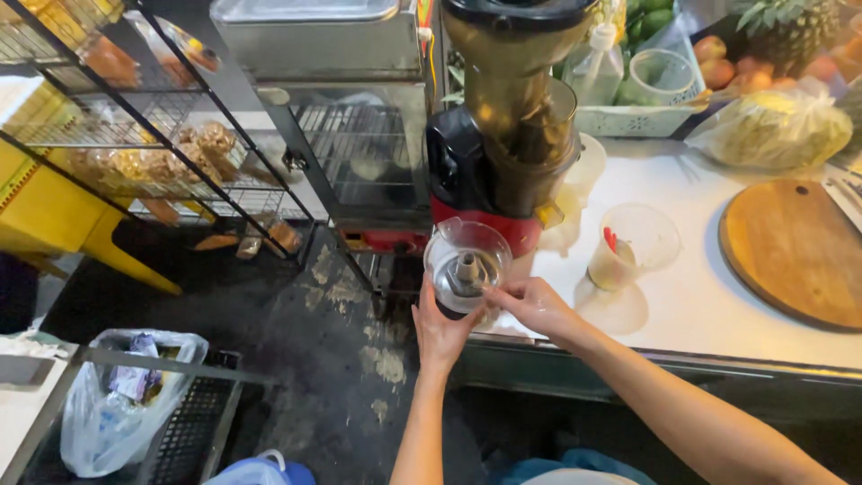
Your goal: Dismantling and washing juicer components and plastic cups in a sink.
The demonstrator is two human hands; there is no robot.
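**Both hands on a clear juicer bowl at the bench edge**

The left hand (440,330) cups the clear juicer bowl (466,267) from below, fingers wrapped around its base. The right hand (536,305) pinches the bowl's rim from the side. Just beyond the hands stands the red and black juicer (503,135). To the right of the right hand, a plastic cup (631,244) sits on the white bench (700,296), with a round wooden board (795,251) farther right.
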